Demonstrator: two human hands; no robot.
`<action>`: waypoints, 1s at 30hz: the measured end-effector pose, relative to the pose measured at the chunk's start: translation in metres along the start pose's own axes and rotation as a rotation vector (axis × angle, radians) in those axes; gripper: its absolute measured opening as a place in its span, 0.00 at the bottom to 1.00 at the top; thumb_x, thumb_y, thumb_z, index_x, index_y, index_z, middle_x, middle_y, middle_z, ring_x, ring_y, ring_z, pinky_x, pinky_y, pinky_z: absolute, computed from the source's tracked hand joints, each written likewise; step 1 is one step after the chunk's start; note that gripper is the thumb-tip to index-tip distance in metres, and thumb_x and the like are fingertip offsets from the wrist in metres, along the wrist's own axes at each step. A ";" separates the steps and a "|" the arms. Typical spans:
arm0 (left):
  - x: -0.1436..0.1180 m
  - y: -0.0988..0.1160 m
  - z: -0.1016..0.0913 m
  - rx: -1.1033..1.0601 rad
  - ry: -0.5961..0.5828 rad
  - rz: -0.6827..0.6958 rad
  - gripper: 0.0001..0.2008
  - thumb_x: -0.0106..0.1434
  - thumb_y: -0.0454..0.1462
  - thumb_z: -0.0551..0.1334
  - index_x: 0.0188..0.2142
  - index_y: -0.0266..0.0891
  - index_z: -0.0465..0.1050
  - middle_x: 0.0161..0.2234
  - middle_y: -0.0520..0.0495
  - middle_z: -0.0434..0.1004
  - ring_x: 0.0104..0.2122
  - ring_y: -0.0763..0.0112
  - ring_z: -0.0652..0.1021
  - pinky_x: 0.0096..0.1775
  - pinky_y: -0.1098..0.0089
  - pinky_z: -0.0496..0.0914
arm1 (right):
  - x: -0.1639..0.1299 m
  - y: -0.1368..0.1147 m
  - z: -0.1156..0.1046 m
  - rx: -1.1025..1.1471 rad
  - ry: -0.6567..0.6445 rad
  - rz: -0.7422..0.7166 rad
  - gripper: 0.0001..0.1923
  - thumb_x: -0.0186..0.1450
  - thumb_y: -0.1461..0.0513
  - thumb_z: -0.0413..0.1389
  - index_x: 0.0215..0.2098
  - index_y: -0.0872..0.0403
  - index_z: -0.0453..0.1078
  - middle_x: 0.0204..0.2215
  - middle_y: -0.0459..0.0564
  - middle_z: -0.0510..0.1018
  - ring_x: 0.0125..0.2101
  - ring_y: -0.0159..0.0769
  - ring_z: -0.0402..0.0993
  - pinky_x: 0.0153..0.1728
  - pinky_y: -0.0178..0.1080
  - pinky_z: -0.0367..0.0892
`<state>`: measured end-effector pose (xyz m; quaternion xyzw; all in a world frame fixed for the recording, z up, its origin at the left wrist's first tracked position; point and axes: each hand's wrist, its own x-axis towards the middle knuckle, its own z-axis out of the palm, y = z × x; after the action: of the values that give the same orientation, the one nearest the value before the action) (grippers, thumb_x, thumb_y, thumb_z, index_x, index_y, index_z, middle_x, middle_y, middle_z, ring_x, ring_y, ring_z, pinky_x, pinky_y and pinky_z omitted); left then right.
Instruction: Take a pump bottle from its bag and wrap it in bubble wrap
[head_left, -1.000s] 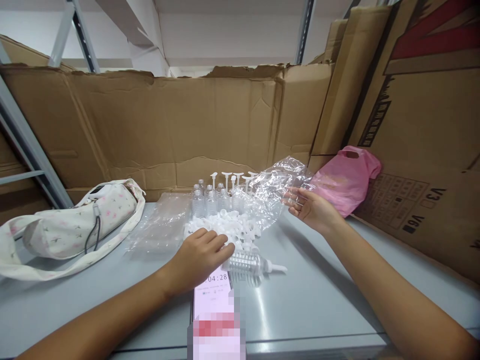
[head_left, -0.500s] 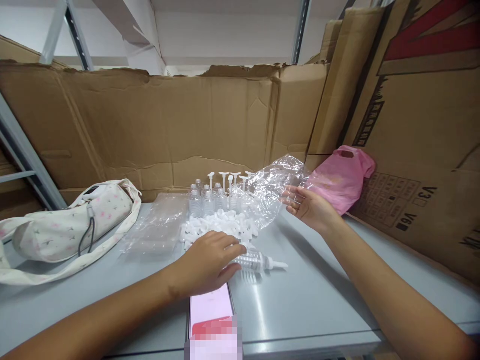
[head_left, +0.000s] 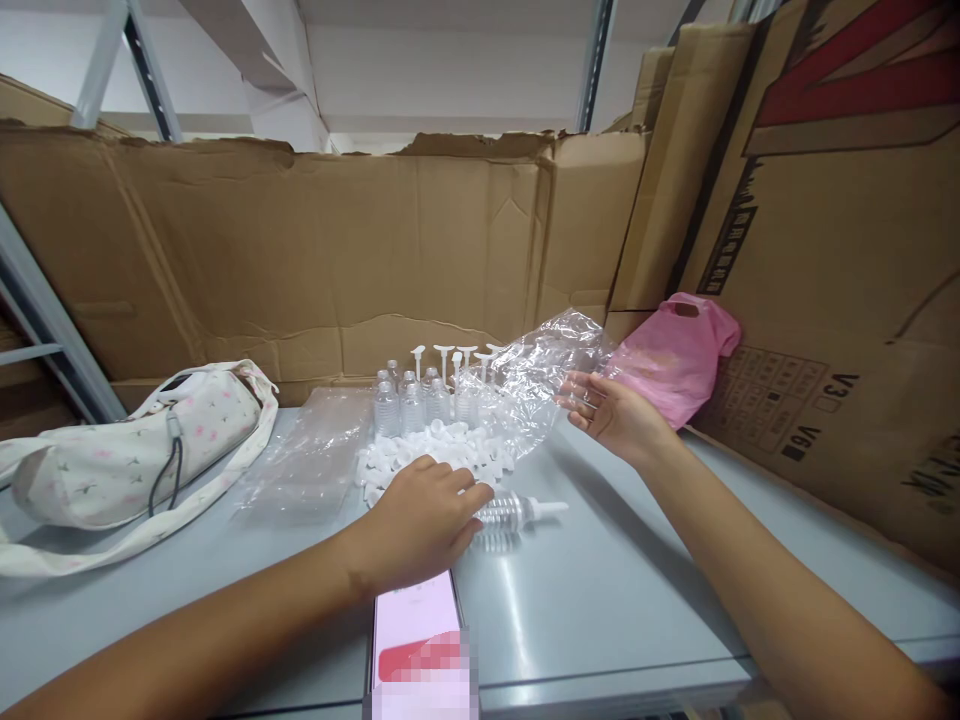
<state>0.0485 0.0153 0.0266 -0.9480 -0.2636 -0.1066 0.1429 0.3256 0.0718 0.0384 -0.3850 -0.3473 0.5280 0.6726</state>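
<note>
My left hand [head_left: 426, 520] is closed round the base end of a clear ribbed plastic bottle [head_left: 506, 512]. The bottle lies on its side low over the grey table, its white nozzle pointing right. My right hand [head_left: 619, 418] has its fingers stretched out and apart, at the right edge of a crumpled clear plastic bag [head_left: 551, 365]; whether it touches the bag I cannot tell. Beyond my left hand lies a heap of small white plastic parts [head_left: 435, 448]. Behind the heap stand several clear bottles [head_left: 412, 408], some topped with white pump heads [head_left: 442, 352].
A phone [head_left: 416, 610] with a lit screen lies below my left hand. Flat clear bags [head_left: 319, 440] and a floral cloth bag [head_left: 142, 455] are on the left. A pink plastic bag [head_left: 675, 355] leans at the right by a large carton [head_left: 840, 300]. Cardboard [head_left: 337, 250] walls the back.
The view has shifted slightly. Both hands stay in nearly the same places, the left still on the bottle and the right still beside the clear bag.
</note>
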 end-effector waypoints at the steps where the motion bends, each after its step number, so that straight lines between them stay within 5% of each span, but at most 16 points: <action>1: 0.000 0.000 -0.001 -0.001 -0.007 -0.009 0.06 0.63 0.35 0.54 0.38 0.39 0.67 0.34 0.47 0.74 0.33 0.66 0.74 0.37 0.63 0.66 | 0.000 0.000 0.000 -0.001 0.000 0.003 0.14 0.67 0.65 0.44 0.34 0.53 0.70 0.26 0.48 0.79 0.24 0.31 0.76 0.19 0.31 0.70; 6: -0.004 -0.003 -0.002 -0.039 -0.014 -0.043 0.08 0.63 0.36 0.53 0.41 0.40 0.67 0.35 0.47 0.74 0.35 0.64 0.74 0.39 0.61 0.66 | -0.002 -0.001 0.002 -0.005 -0.010 0.007 0.15 0.67 0.66 0.43 0.34 0.53 0.71 0.27 0.47 0.79 0.24 0.31 0.77 0.19 0.31 0.69; 15: -0.009 -0.002 -0.007 -0.179 0.143 -0.092 0.10 0.65 0.38 0.53 0.44 0.42 0.68 0.38 0.47 0.76 0.37 0.64 0.74 0.41 0.60 0.65 | -0.002 -0.001 0.002 -0.009 -0.007 0.003 0.13 0.66 0.66 0.44 0.34 0.53 0.71 0.27 0.48 0.79 0.24 0.31 0.76 0.19 0.31 0.70; 22: -0.019 -0.024 -0.017 -0.736 0.343 -0.468 0.15 0.63 0.44 0.55 0.49 0.45 0.63 0.45 0.46 0.72 0.39 0.68 0.74 0.41 0.63 0.69 | -0.009 0.000 0.007 -0.010 -0.143 0.076 0.12 0.67 0.65 0.45 0.36 0.53 0.71 0.28 0.48 0.79 0.25 0.30 0.76 0.19 0.29 0.69; 26: -0.027 -0.033 -0.014 -1.178 0.277 -0.531 0.23 0.62 0.45 0.57 0.54 0.44 0.55 0.43 0.43 0.73 0.38 0.68 0.76 0.40 0.65 0.70 | -0.021 0.008 0.019 -0.077 -0.261 0.137 0.10 0.66 0.65 0.47 0.36 0.53 0.70 0.31 0.50 0.79 0.26 0.33 0.78 0.19 0.29 0.69; 30: -0.028 -0.031 -0.009 -1.322 0.245 -0.601 0.26 0.60 0.43 0.60 0.55 0.43 0.55 0.34 0.48 0.74 0.32 0.71 0.76 0.36 0.67 0.70 | -0.031 0.017 0.027 -0.158 -0.362 0.149 0.10 0.67 0.63 0.47 0.41 0.54 0.70 0.34 0.54 0.79 0.29 0.36 0.78 0.20 0.30 0.68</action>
<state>0.0077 0.0251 0.0340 -0.7044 -0.3747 -0.3829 -0.4655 0.2880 0.0482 0.0342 -0.3601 -0.4734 0.6077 0.5262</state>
